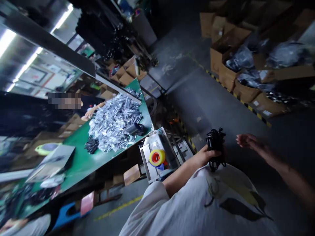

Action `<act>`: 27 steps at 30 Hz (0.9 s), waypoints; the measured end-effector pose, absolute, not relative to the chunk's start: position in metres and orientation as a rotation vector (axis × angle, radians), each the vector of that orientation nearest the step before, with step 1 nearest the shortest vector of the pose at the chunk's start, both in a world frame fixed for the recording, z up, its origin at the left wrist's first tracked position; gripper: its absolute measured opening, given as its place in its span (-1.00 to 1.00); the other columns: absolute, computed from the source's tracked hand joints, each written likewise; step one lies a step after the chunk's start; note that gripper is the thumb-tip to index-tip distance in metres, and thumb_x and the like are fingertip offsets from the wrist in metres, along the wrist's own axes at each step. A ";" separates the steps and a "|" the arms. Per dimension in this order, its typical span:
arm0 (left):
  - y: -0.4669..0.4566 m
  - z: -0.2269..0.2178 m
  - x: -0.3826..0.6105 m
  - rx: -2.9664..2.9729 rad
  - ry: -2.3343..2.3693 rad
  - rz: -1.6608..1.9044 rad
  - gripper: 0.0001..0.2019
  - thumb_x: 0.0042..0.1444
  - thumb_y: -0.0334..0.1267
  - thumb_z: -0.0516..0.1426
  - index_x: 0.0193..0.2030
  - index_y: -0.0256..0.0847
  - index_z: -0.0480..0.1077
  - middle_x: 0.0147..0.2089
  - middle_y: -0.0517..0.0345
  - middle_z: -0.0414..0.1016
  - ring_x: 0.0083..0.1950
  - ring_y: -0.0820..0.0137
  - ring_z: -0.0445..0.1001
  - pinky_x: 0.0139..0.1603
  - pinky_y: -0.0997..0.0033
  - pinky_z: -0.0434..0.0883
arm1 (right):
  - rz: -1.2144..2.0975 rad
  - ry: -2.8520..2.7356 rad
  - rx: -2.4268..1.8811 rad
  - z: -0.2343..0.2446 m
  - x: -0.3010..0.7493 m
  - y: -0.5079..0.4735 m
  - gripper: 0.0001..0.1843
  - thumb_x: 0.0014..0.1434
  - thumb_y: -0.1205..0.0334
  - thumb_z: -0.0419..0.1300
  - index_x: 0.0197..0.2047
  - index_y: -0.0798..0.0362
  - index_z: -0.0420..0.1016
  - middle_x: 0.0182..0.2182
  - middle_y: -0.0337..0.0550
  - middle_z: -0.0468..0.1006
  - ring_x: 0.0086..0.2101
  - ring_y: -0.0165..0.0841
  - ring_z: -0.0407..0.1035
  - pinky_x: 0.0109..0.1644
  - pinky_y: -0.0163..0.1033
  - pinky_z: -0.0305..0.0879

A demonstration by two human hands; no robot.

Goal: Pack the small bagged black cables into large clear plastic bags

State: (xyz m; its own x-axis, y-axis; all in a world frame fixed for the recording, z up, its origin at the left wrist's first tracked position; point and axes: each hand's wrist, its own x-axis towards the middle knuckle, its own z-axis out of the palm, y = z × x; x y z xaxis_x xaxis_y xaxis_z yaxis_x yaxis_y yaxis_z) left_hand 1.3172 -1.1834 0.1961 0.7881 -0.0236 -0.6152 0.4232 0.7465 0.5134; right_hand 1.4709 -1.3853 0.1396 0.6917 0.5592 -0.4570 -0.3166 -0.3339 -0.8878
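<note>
My left hand is wrapped round a bundle of coiled black cables, held in front of my light patterned shirt. Loops hang below the fingers and connector ends stick out at the top. Off to the right, my right hand hangs in the air, apart from the bundle, its fingers loosely stretched and slightly blurred. Nothing shows in it. Left of my forearm stands a white machine with a yellow tape roll on it.
A green table bears a heap of small clear plastic bags and a dark cylindrical object. A co-worker's hand reaches the heap. Cardboard boxes with plastic-wrapped goods line the right, behind black-and-yellow floor tape. A blue stool stands lower left.
</note>
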 end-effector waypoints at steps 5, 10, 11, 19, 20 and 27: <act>-1.074 0.143 1.466 0.674 0.713 -0.190 -0.56 -0.30 -0.16 0.42 -0.26 -0.33 0.50 -0.35 0.07 0.53 -0.35 0.38 0.47 -0.22 0.34 0.38 | 1.143 -0.481 -1.447 0.124 1.614 -1.202 -0.25 0.04 -0.37 0.30 0.13 -0.03 0.48 0.04 0.01 0.59 0.06 -0.11 0.47 0.17 -0.06 0.40; -0.955 0.139 1.633 0.704 0.794 -0.103 -0.61 -0.23 -0.12 0.45 -0.38 -0.33 0.46 -0.48 0.15 0.47 -0.46 0.48 0.38 -0.34 0.42 0.28 | 0.960 -0.399 -1.595 0.113 1.749 -1.070 -0.56 0.24 -0.19 0.19 -0.04 -0.01 0.50 -0.05 -0.09 0.61 -0.01 -0.21 0.48 0.12 -0.16 0.41; -0.930 0.142 1.664 0.697 0.790 -0.095 -0.63 -0.20 -0.14 0.44 -0.37 -0.34 0.47 -0.47 0.13 0.48 -0.44 0.47 0.40 -0.30 0.42 0.29 | 0.959 -0.410 -1.620 0.114 1.779 -1.049 -0.58 0.27 -0.17 0.16 -0.05 -0.01 0.50 -0.07 -0.09 0.60 -0.03 -0.22 0.48 0.09 -0.17 0.41; -0.702 0.100 1.876 0.602 0.770 0.106 -0.48 -0.27 -0.24 0.46 -0.09 -0.31 0.54 -0.16 0.01 0.59 -0.14 0.28 0.53 0.02 0.28 0.38 | 1.012 -0.577 -1.420 0.050 1.988 -0.824 -0.37 0.25 -0.08 0.24 0.30 -0.07 0.23 0.20 0.04 0.45 0.14 -0.19 0.42 0.18 -0.11 0.43; -0.669 0.093 1.901 0.618 0.785 0.134 -0.49 -0.26 -0.23 0.46 -0.10 -0.32 0.54 -0.17 0.01 0.59 -0.16 0.28 0.53 -0.01 0.29 0.38 | 1.017 -0.593 -1.378 0.038 2.014 -0.787 -0.31 0.25 -0.08 0.23 0.34 -0.07 0.17 0.22 0.07 0.43 0.17 -0.17 0.40 0.19 -0.08 0.43; -0.418 0.087 2.053 0.600 1.063 0.483 -0.45 -0.23 -0.13 0.48 -0.08 -0.34 0.54 -0.23 -0.01 0.57 -0.29 0.33 0.51 -0.14 0.31 0.41 | 1.185 -0.888 -1.447 0.006 2.176 -0.500 -0.28 0.11 -0.06 0.29 0.30 -0.07 0.30 0.10 0.07 0.58 0.09 -0.04 0.49 0.15 0.03 0.47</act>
